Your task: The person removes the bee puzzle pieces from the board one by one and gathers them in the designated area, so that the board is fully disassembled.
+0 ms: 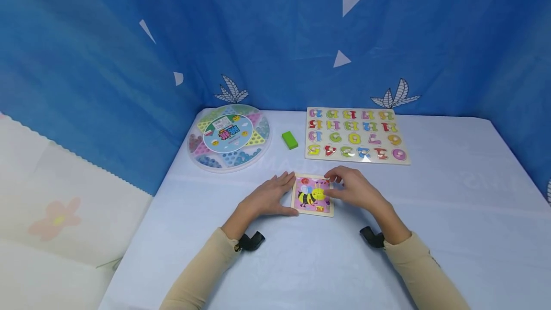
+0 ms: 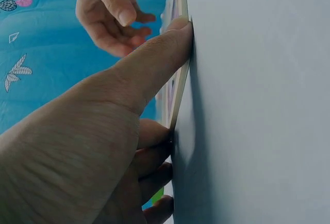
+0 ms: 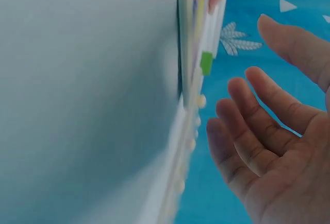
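A small square bee jigsaw puzzle [image 1: 307, 199] with a pale wooden frame lies on the table between the two hands. Along its left side rests my left hand [image 1: 272, 196], thumb at the near left corner and fingertips at the far left corner. The left wrist view shows that thumb [image 2: 162, 49] laid against the frame's edge, the other fingers touching the tabletop. Over the right edge of the puzzle hovers my right hand [image 1: 352, 188], its fingers loosely bent. In the right wrist view nothing sits between the thumb and fingers of the right hand [image 3: 278, 126].
Beyond the puzzle, a green block [image 1: 290, 140] lies on the white-covered table [image 1: 452, 195]. Behind to the right is a number peg board [image 1: 357, 152]; at the back left, a round case of coloured beads [image 1: 228, 133]. A blue curtain [image 1: 275, 37] hangs behind the table.
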Available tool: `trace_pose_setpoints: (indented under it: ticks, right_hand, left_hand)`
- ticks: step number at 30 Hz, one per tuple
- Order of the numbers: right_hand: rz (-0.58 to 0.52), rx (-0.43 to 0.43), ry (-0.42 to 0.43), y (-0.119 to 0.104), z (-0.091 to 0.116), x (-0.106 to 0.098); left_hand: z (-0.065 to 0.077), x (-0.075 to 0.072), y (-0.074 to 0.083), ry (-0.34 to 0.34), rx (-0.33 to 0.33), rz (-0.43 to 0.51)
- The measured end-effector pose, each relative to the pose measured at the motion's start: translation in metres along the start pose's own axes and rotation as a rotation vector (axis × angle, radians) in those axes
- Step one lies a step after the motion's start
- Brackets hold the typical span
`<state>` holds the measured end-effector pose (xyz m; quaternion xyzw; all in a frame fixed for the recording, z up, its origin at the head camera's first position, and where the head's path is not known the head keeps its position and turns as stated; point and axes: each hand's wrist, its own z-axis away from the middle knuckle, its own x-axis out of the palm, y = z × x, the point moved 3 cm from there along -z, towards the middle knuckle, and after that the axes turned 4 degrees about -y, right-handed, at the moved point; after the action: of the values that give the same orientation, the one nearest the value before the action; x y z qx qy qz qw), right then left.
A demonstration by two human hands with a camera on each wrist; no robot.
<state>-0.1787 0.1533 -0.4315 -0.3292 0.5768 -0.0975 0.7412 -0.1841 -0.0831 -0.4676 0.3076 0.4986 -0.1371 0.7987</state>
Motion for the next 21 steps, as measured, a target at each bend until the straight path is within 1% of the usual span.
trace_pose_setpoints:
  ticks: [6, 9, 15, 21]
  right_hand:
    - [-0.011, -0.062, -0.061, -0.008, -0.022, 0.012]
    - [-0.011, -0.072, -0.083, -0.012, -0.032, 0.016]
    - [-0.023, -0.061, -0.139, -0.016, -0.046, 0.024]
    - [0.017, -0.045, -0.141, -0.017, -0.050, 0.029]
  left_hand:
    - [-0.001, 0.000, -0.002, 0.006, -0.007, -0.030]
    - [-0.002, 0.000, -0.002, 0.009, -0.002, -0.037]
    - [-0.001, 0.000, -0.001, 0.011, 0.016, -0.039]
    - [-0.002, 0.001, -0.002, 0.019, 0.019, -0.056]
